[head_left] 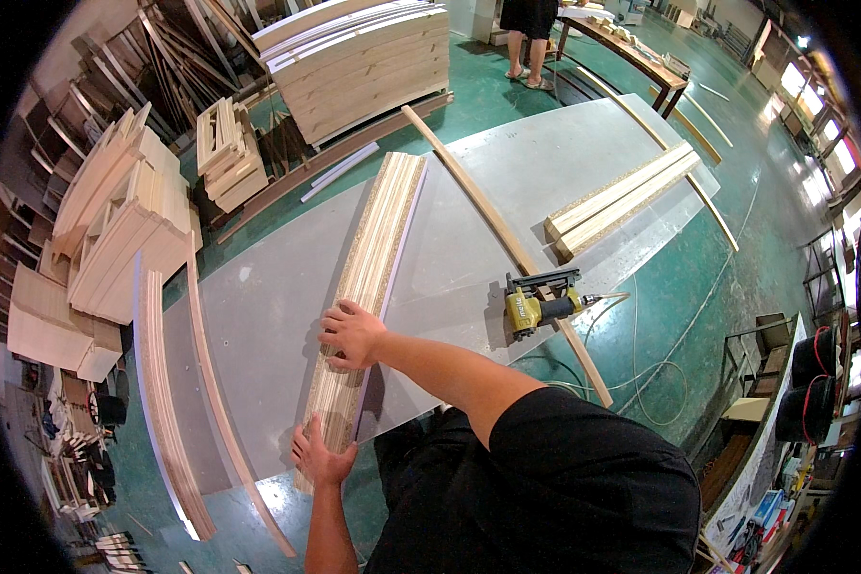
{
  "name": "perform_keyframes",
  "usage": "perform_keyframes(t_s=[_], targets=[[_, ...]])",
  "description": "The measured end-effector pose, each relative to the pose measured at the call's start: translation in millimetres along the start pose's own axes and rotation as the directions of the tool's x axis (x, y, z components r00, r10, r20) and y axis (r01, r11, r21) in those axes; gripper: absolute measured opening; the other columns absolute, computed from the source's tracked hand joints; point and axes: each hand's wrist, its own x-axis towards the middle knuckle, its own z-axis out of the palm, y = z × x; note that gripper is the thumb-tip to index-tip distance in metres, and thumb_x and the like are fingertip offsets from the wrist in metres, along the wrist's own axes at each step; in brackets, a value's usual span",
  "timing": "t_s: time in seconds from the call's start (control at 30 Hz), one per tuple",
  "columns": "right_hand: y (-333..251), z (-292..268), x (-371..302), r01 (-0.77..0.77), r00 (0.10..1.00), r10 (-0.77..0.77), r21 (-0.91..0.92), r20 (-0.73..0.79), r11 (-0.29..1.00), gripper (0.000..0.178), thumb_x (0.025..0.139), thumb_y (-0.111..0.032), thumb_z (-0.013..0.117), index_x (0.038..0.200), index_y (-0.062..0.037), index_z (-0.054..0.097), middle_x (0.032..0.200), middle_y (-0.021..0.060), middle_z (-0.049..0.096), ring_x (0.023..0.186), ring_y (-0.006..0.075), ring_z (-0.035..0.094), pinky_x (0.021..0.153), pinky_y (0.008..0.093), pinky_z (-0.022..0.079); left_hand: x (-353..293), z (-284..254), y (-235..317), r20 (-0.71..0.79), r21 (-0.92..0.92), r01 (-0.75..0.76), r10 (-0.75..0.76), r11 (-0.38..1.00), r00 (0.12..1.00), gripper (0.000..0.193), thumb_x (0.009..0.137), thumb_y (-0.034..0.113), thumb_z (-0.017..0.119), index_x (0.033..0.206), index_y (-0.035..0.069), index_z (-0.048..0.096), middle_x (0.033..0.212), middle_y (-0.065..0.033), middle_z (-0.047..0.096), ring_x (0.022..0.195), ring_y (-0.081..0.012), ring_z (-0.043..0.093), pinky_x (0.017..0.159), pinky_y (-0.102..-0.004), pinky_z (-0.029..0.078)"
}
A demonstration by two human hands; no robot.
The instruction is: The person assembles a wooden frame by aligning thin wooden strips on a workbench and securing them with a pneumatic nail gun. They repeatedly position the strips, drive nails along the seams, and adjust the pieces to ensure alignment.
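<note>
The stack of long boards lies on the grey bench, its long axis running away from the person; left hand grips the near end, right hand rests flat farther along.

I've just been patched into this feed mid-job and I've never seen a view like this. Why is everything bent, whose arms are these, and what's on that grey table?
The picture comes from a wide fisheye camera worn on a person's head, looking down, so straight edges curve near the rim. The arms are that person's own. The right hand presses flat on a long stack of wooden strips lying on the grey table; the left hand grips the stack's near end. Also on the table: a yellow nail gun with its hose, a long thin slat, and a second bundle of strips. Another person stands far back.
</note>
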Motion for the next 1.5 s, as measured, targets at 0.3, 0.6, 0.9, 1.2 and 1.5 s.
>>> perform_keyframes(t_s=[0.3, 0.6, 0.9, 1.2, 1.5], targets=[[1.0, 3.2, -2.2, 0.028, 0.995, -0.026, 0.017, -0.099, 0.999, 0.053, 0.088, -0.054, 0.065, 0.123, -0.0139, 0.068, 0.127, 0.0088, 0.060, 0.136, 0.0269, 0.048, 0.121, 0.0520, 0.030, 0.2, -3.0, 1.0, 0.020, 0.006, 0.017, -0.018, 1.000, 1.000, 0.106, 0.060, 0.043, 0.091, 0.155, 0.023, 0.048, 0.151, -0.0188, 0.040, 0.140, -0.0420, 0.039, 0.115, -0.0555, 0.030], [3.2, 9.6, -0.5, 0.039, 0.991, -0.032, 0.054, -0.131, 0.998, 0.055, 0.086, -0.055, 0.063, 0.121, -0.0130, 0.071, 0.127, 0.0106, 0.062, 0.136, 0.0282, 0.049, 0.121, 0.0554, 0.029, -0.4, -2.8, 1.0, 0.003, 0.002, 0.008, -0.008, 1.000, 1.000, 0.105, 0.060, 0.043, 0.090, 0.154, 0.022, 0.049, 0.149, -0.0177, 0.040, 0.139, -0.0409, 0.039, 0.114, -0.0551, 0.031], [3.6, 9.1, -0.3, 0.034, 0.994, -0.028, 0.058, -0.107, 0.998, 0.055, 0.087, -0.055, 0.063, 0.121, -0.0130, 0.071, 0.127, 0.0108, 0.062, 0.137, 0.0285, 0.048, 0.122, 0.0552, 0.027, 0.0, -1.6, 0.2, 0.004, 0.022, 0.002, -0.002, 1.000, 1.000, 0.106, 0.061, 0.044, 0.090, 0.156, 0.023, 0.046, 0.149, -0.0183, 0.040, 0.140, -0.0410, 0.038, 0.115, -0.0550, 0.031], [1.6, 6.7, -1.5, 0.030, 0.994, -0.030, 0.004, -0.107, 1.000, 0.051, 0.089, -0.053, 0.064, 0.122, -0.0145, 0.068, 0.126, 0.0091, 0.060, 0.135, 0.0268, 0.048, 0.122, 0.0529, 0.029, -0.2, -4.3, 2.3, 0.026, 0.006, 0.016, -0.016, 1.000, 1.000, 0.107, 0.061, 0.044, 0.090, 0.156, 0.022, 0.046, 0.150, -0.0180, 0.039, 0.140, -0.0407, 0.038, 0.115, -0.0553, 0.030], [1.2, 6.1, -1.3, 0.026, 0.994, -0.024, 0.015, -0.104, 1.000, 0.052, 0.088, -0.054, 0.064, 0.121, -0.0144, 0.068, 0.126, 0.0091, 0.060, 0.136, 0.0272, 0.048, 0.122, 0.0538, 0.029, 0.1, -7.3, 4.2, 0.044, 0.009, 0.024, -0.024, 1.000, 0.999, 0.106, 0.062, 0.043, 0.091, 0.156, 0.022, 0.046, 0.151, -0.0176, 0.038, 0.141, -0.0406, 0.037, 0.116, -0.0555, 0.030]])
